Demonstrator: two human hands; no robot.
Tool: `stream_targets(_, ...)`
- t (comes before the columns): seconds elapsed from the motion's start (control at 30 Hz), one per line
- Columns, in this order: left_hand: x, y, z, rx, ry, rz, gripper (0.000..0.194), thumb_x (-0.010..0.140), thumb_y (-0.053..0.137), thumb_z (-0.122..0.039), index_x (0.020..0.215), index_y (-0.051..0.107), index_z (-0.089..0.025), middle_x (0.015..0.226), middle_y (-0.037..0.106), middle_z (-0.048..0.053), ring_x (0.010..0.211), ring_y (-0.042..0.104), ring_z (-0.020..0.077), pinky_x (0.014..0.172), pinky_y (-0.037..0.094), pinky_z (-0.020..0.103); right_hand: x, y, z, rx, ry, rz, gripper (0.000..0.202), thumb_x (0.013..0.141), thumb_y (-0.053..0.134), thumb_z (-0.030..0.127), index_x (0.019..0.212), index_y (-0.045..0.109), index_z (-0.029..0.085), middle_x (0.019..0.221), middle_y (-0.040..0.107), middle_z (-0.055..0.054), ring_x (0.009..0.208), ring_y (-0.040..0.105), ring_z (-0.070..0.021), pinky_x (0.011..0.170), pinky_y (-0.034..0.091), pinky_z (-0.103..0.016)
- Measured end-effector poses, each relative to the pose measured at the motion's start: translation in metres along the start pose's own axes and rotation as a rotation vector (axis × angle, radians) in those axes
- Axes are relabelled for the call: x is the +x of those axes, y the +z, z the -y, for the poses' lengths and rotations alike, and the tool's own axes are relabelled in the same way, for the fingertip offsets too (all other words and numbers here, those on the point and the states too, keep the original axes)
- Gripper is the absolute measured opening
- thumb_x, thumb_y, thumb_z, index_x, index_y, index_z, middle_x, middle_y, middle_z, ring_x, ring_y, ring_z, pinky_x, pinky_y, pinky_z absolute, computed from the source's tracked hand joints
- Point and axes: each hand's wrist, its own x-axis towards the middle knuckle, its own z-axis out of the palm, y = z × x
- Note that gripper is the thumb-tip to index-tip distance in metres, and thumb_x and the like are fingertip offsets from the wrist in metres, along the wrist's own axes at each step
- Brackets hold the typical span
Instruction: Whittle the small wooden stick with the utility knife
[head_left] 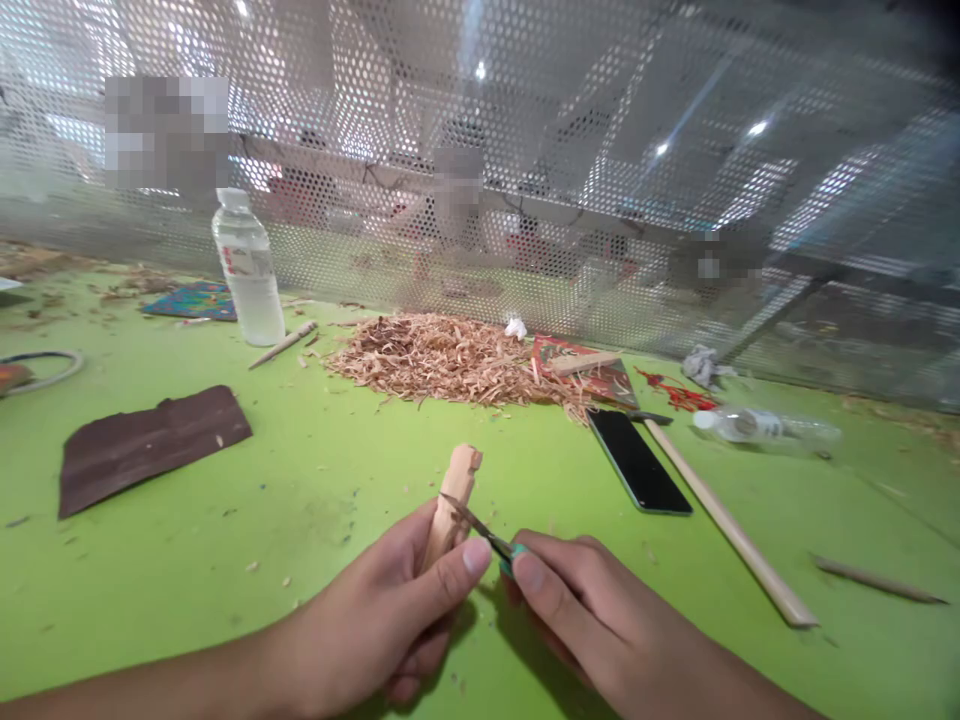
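Note:
My left hand [397,590] is closed around the lower part of a small wood carving blank [459,480], held upright and tilted, with a notch near its top. My right hand [577,600] grips a carving knife [480,528] by its handle, of which a bit of green shows between the fingers. The thin blade lies across the face of the wood, touching it or very close. My left thumb rests beside the blade near the handle. The lower end of the wood is hidden in my left palm.
Beyond my hands lies a heap of wood shavings [442,360]. To the right are a phone [641,462], a hammer [731,525], a pencil [877,580] and a plastic bottle [772,428] on its side. Brown sandpaper [154,445] and an upright water bottle [251,280] stand left. A perforated screen [360,220] borders the table.

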Motion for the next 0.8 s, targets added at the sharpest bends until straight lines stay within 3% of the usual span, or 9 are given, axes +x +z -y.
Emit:
stream_targets(0.27,0.0028,0.0006,-0.0028,-0.094,0.022,0.091,0.046,0.099,0.065,-0.068,0.103,0.043,-0.028,0.051,0.039,-0.017,0.038,0.022,0.0042,0.036,0.030,0.011,-0.0014,0.0033,0.0025,0.119,0.022,-0.018,0.051,0.113,0.047,0.060,0.079,0.051,0.023,0.068,0.047,0.005,0.065,0.045,-0.0153,0.063,0.036,-0.027)
stream_targets(0.4,0.0031,0.0026,-0.0032,-0.151,0.036,0.132,0.045,0.101,0.064,-0.067,0.095,0.040,-0.029,0.050,0.037,-0.017,0.037,0.019,0.0034,0.034,0.028,0.009,0.0010,0.0032,0.0055,0.218,0.030,0.054,0.057,0.111,0.041,0.070,0.079,0.050,0.024,0.056,0.042,0.008,0.052,0.039,-0.0127,0.055,0.033,-0.027)
stream_targets(0.6,0.0043,0.0014,-0.0007,-0.156,0.029,0.118,0.045,0.100,0.063,-0.068,0.098,0.041,-0.029,0.049,0.037,-0.017,0.036,0.018,0.0034,0.033,0.026,0.009,0.0025,0.0020,0.0081,0.229,0.037,0.089,0.066,0.105,0.033,0.083,0.080,0.050,0.024,0.054,0.043,0.008,0.049,0.040,-0.0126,0.050,0.032,-0.027)
stream_targets(0.8,0.0028,0.0048,-0.0017,-0.004,0.021,0.023,0.053,0.096,0.061,-0.077,0.100,0.043,-0.028,0.050,0.042,-0.016,0.036,0.028,0.0045,0.035,0.032,0.011,0.0018,0.0029,0.0090,0.193,0.031,0.049,0.059,0.110,0.040,0.073,0.078,0.049,0.024,0.063,0.044,0.007,0.060,0.043,-0.0143,0.061,0.038,-0.027)
